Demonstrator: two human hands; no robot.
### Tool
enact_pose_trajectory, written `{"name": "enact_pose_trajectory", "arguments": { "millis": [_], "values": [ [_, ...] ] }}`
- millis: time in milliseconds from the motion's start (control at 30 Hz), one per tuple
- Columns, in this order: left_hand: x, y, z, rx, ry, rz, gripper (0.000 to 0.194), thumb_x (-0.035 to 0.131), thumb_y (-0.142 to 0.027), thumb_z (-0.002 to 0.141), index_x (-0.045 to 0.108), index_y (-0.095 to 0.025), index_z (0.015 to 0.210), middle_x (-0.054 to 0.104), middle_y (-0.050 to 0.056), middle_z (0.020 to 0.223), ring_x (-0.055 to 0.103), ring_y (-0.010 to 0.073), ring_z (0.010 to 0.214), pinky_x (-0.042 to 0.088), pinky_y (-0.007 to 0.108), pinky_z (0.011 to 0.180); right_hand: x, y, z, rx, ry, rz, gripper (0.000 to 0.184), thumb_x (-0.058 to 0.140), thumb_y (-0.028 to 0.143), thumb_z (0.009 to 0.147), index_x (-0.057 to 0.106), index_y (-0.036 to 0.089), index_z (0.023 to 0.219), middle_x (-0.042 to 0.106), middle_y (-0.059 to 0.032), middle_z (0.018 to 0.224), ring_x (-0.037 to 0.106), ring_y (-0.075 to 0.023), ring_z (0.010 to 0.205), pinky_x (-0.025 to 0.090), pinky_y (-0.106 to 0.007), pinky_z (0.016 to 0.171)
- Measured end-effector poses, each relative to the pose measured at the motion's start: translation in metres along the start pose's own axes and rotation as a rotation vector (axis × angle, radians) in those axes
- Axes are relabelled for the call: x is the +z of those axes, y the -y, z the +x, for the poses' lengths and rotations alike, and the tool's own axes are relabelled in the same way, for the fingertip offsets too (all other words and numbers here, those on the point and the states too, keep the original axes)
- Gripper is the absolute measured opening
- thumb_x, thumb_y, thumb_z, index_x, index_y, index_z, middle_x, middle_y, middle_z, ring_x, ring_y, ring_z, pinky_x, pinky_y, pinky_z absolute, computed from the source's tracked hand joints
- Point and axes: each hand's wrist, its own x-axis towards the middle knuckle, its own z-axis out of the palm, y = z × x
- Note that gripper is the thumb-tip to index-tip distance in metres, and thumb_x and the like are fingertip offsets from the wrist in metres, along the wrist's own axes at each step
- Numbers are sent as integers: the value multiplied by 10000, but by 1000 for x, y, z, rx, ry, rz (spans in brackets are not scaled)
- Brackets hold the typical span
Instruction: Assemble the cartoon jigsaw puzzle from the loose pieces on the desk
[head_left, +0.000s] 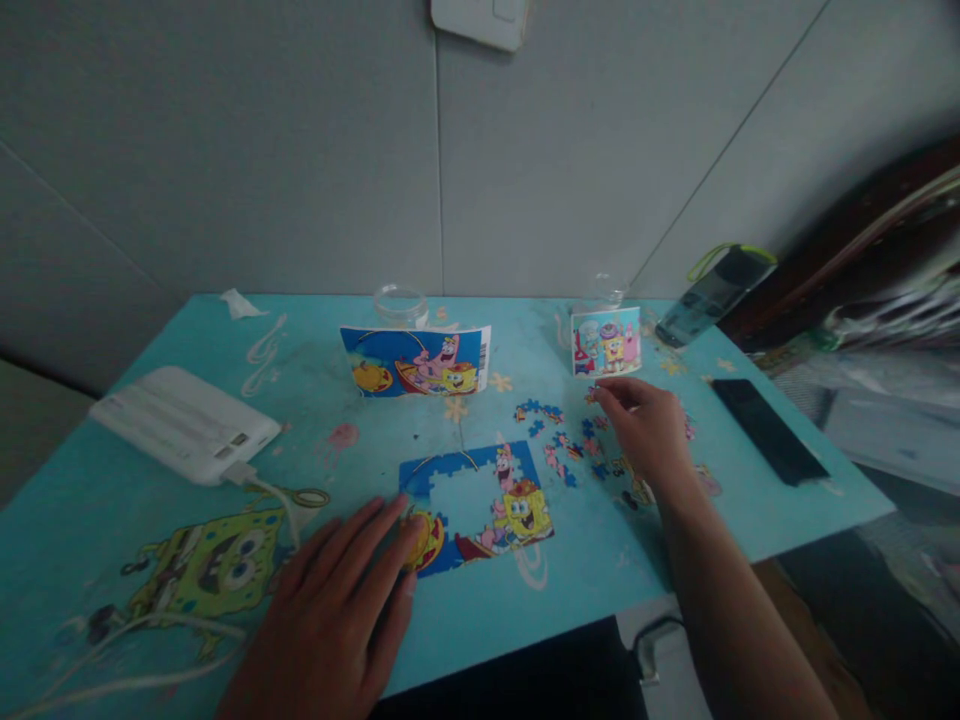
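Note:
A partly assembled jigsaw puzzle lies flat on the blue table, its frame joined around an open gap in the middle. My left hand rests flat with fingers stretched out, their tips at the puzzle's left edge. To the right, my right hand pinches a small puzzle piece between thumb and fingers. Loose puzzle pieces are scattered between the puzzle and that hand; some are hidden beneath it. Behind the puzzle stands a picture card with a similar scene.
A smaller picture card stands at the back right, near a tilted bottle. A dark phone lies at the right. On the left are a white power bank and its cable. A clear jar stands by the wall.

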Motion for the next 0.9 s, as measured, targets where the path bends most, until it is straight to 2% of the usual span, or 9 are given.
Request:
{"name": "enact_pose_trajectory", "arguments": {
  "millis": [233,467,567,700,800,900],
  "values": [
    [3,2,-1,18,-11,2,538,541,-321,962,467,-254,1491,501,50,1527,472,304,1378,384,505,1122,5,-1,1,-27,178,-87,260,613,322,887,792,187,1019,785,-75,895,701,-236,776,504,-374,736],
    [6,5,-3,32,-15,-5,577,549,-322,960,429,-238,1518,465,58,1555,453,316,1389,372,524,1120,-5,-7,0,-1,170,-104,255,604,318,897,790,187,1012,779,-63,890,695,-230,762,485,-355,700],
    [7,6,-3,28,-16,-3,571,539,-332,965,429,-256,1521,457,50,1561,461,312,1380,374,512,1108,-18,-12,-10,7,213,-117,242,621,348,901,790,194,979,777,-60,880,689,-229,751,480,-358,694],
    [7,5,-2,20,-4,1,562,554,-356,963,448,-284,1509,456,28,1564,460,311,1379,367,500,1110,-31,-13,-31,25,356,-109,294,646,461,908,790,221,997,777,-61,897,686,-227,742,487,-355,680],
    [3,1,-1,-2,11,-9,545,556,-337,963,462,-290,1497,470,20,1553,454,304,1388,352,496,1130,-31,-11,-43,52,428,-83,346,660,534,896,775,233,1023,765,-53,883,682,-216,732,484,-333,642],
    [-2,-3,1,-35,21,-18,522,542,-321,970,474,-279,1486,478,26,1545,459,300,1384,353,504,1132,-26,-10,-47,43,414,-108,348,660,539,896,758,222,1001,747,-49,841,664,-202,689,468,-321,612]
  ]
}}
